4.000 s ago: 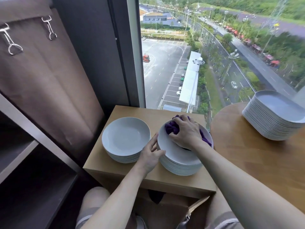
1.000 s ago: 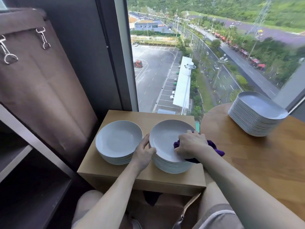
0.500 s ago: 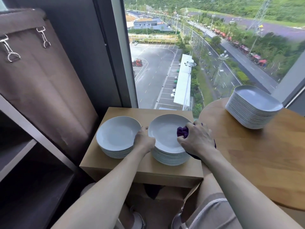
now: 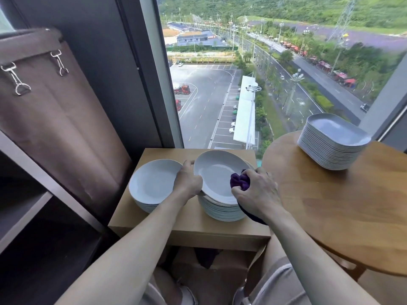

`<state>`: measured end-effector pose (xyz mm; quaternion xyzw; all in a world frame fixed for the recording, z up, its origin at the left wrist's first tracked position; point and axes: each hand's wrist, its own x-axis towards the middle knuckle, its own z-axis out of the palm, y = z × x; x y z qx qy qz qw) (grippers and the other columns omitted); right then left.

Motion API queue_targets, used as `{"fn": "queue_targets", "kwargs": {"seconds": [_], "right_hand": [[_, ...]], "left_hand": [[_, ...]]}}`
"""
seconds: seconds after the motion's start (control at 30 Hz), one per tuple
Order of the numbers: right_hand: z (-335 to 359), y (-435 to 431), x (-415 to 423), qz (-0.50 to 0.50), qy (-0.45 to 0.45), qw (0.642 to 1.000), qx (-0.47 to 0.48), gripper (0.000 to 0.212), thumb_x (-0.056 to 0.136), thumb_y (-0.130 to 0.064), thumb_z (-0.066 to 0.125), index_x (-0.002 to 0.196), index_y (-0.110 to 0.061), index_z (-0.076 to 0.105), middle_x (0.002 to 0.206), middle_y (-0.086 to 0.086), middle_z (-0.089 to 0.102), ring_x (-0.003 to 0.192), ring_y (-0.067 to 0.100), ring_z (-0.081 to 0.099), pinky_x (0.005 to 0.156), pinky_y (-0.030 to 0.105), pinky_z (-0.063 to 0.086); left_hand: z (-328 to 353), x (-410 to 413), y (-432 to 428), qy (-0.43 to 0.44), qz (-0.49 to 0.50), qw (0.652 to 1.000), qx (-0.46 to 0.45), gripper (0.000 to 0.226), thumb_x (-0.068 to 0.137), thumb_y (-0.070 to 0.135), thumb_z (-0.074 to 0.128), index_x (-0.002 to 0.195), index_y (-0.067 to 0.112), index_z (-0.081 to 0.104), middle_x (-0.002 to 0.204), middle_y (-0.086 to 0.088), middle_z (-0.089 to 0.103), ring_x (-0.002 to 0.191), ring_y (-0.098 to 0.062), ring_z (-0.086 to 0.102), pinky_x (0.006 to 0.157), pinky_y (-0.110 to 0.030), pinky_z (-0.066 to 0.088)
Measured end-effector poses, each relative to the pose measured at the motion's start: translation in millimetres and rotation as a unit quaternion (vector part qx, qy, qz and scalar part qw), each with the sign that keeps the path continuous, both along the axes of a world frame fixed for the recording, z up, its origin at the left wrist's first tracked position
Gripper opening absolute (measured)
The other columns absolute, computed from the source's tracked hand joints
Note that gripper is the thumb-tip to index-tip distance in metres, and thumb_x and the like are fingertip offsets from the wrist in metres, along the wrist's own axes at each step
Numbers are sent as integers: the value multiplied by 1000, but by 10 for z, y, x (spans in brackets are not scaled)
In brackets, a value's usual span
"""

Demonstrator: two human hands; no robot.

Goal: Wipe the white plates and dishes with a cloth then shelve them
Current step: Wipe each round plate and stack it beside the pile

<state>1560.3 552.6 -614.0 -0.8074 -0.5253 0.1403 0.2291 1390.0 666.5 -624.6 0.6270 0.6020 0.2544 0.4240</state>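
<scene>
The top plate (image 4: 217,172) lies tilted on the right-hand stack (image 4: 220,211) on the small worktop (image 4: 191,227), its left rim lifted clear. The left hand (image 4: 188,182) grips that lifted rim, fingers curled round the edge. The right hand (image 4: 257,192) clutches the bunched purple cloth (image 4: 239,181) at the right rim; it probably pinches the rim too, but the underside is hidden. The shelf (image 4: 24,208) lies to the left, nearer the left hand.
</scene>
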Motion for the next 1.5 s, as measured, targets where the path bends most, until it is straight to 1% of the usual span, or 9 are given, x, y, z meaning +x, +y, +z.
{"fn": "queue_targets", "kwargs": {"seconds": [0.2,0.37,0.53,0.77,0.97,1.13,1.3,1.43,1.5], "right_hand": [[67,-67,-69,3,27,997,71,34,78,-45,55,107,-30,62,103,-4,51,98,21,45,94,42,44],[172,-7,-167,9,32,994,101,43,76,-48,55,112,-27,65,105,-1,53,99,24,50,93,43,48],[163,101,-290,34,37,993,105,38,80,-43,61,114,-26,64,106,-2,50,103,25,49,92,41,47],[89,281,-521,64,8,991,118,37,84,-35,67,118,-21,65,106,-4,46,103,21,42,89,36,41],[8,340,-604,85,6,992,96,38,84,-39,65,118,-24,64,116,-1,53,109,22,44,98,43,43],[-42,307,-585,84,10,992,90,37,85,-38,65,118,-24,65,116,0,54,110,23,45,97,41,43],[-73,263,-531,71,11,994,83,34,85,-38,64,116,-25,64,115,-3,53,110,21,45,96,40,44],[-102,226,-470,61,16,994,86,31,84,-37,65,113,-26,65,113,-4,52,108,20,45,94,40,44],[-115,204,-437,54,20,995,83,30,83,-37,65,111,-27,65,113,-4,53,108,20,46,94,40,44]], "left_hand": [[147,-263,73,-26,19,999,19,40,92,2,47,124,26,54,105,0,68,73,-29,75,57,-42,64],[270,-751,282,-17,68,997,30,26,92,-5,42,88,11,62,89,-6,65,83,-31,69,48,-31,59],[156,-1263,446,-45,160,986,1,33,90,-8,38,112,2,62,112,-14,64,100,-38,66,64,-50,65],[-192,-1619,391,-74,253,964,-41,38,96,-6,41,129,3,54,123,-15,61,109,-41,63,54,-41,63],[-369,-1689,389,-61,262,963,-30,40,93,-5,44,129,7,55,120,-12,64,102,-33,64,74,-53,65],[-411,-1666,433,-61,264,962,-27,39,91,-5,43,126,6,55,116,-9,63,85,-23,64,65,-48,65],[-512,-1672,559,-13,247,969,-27,50,76,7,46,124,10,57,119,-10,65,105,-35,65,80,-53,64],[-444,-1592,493,47,238,970,-8,41,84,2,50,124,8,61,118,-6,66,104,-29,61,81,-37,57],[-443,-1585,470,91,240,966,8,39,86,5,52,123,9,64,117,-7,68,104,-30,61,78,-37,54]]}}
